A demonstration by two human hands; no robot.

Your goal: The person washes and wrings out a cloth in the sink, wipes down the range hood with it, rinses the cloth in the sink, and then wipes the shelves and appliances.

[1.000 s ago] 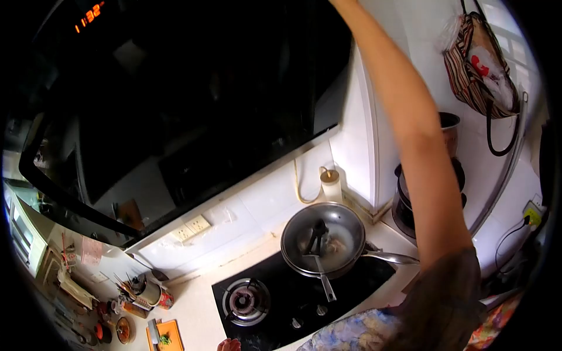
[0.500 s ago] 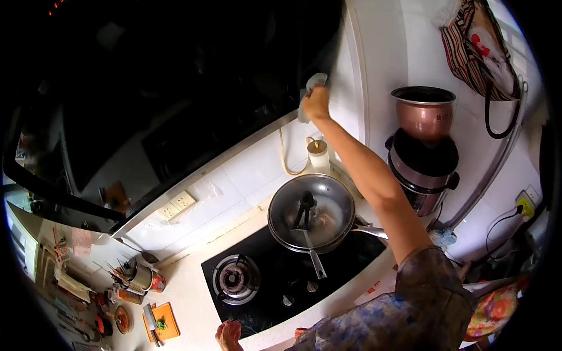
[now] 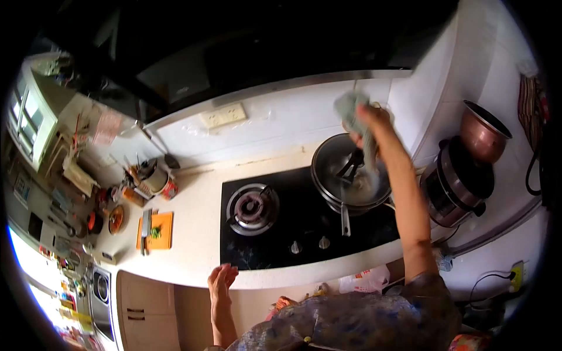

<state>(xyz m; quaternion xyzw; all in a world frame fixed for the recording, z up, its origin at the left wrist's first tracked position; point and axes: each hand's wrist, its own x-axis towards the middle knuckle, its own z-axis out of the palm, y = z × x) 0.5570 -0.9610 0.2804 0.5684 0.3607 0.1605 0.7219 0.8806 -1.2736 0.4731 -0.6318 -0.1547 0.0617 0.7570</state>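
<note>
My right hand (image 3: 376, 124) is closed around a grey-green cloth (image 3: 351, 110), slightly blurred, that hangs down over the back right of the pan (image 3: 329, 157). In the pan lies a utensil (image 3: 345, 221) with a black part inside and a metal handle reaching over the front rim. The pan sits on the right side of the black gas stove (image 3: 295, 205), its right part hidden by my arm and the cloth. Near the front edge of the counter, my left hand (image 3: 222, 278) holds nothing, its fingers extended and slightly bent.
Left of the stove, a knife (image 3: 145, 228) and chopped greens (image 3: 156, 232) lie on an orange cutting board (image 3: 164, 225). A range hood (image 3: 281, 85) overhangs the back. At right, a copper-coloured pot (image 3: 483, 134) rests on a cooker (image 3: 451, 187). A plastic bag (image 3: 366, 279) sits below the counter.
My right hand has moved with the cloth from the hood's lower right corner down to above the pan. The view has turned left, showing more counter and the sink. My left hand stays empty.
</note>
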